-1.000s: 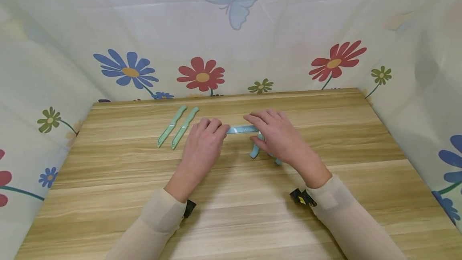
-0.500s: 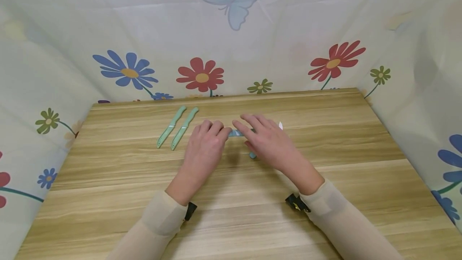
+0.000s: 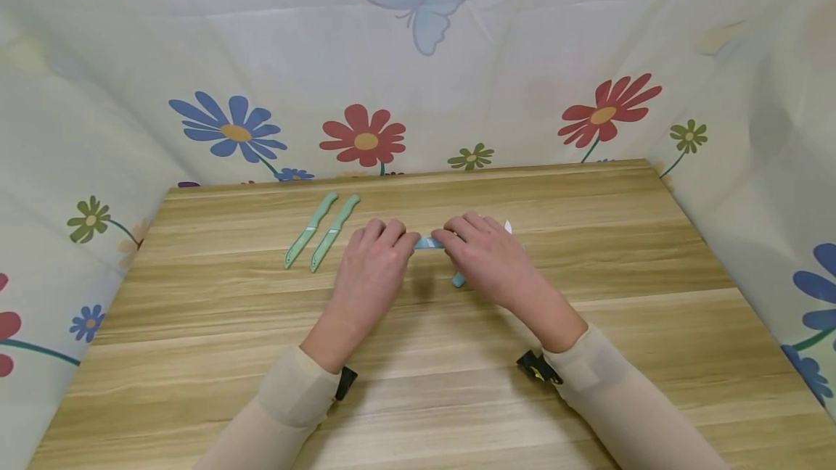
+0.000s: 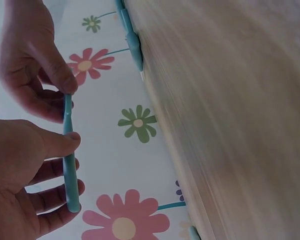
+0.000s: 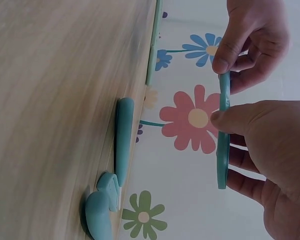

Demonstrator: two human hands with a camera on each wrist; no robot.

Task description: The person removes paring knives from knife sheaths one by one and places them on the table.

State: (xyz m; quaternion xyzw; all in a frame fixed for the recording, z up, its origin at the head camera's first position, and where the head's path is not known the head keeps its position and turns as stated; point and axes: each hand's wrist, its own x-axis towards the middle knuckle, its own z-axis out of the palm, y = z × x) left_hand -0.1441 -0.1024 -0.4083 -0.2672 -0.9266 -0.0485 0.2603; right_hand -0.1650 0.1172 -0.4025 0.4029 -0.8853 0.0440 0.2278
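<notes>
"Where's the piece being handled, and what are the hands doing?"

"It's a blue sheathed paring knife (image 3: 429, 243), by the look of it, held above the wooden table (image 3: 424, 405), to the right of the green sheathed paring knives (image 3: 334, 233). The left hand (image 3: 372, 267) pinches the end nearer that green pair, thumb against fingers; the right hand (image 3: 486, 260) pinches the end farther from it"

"How would it handle?"

"Light and stiff, I'd guess, in smooth plastic that could slip a little. It doesn't strike me as fragile. Best to take the handle in one hand and the sheath in the other, either side of the pale band"

"And the count?"

"Two green knives, side by side. One blue knife, in two hands. Farther right of the green pair, at least two more blue pieces: a straight blue handle (image 5: 124, 140) and a curved blue handle (image 5: 99, 215), plus one pale pointed tip (image 3: 508, 226). The right hand hides too much for a firm total"
</notes>
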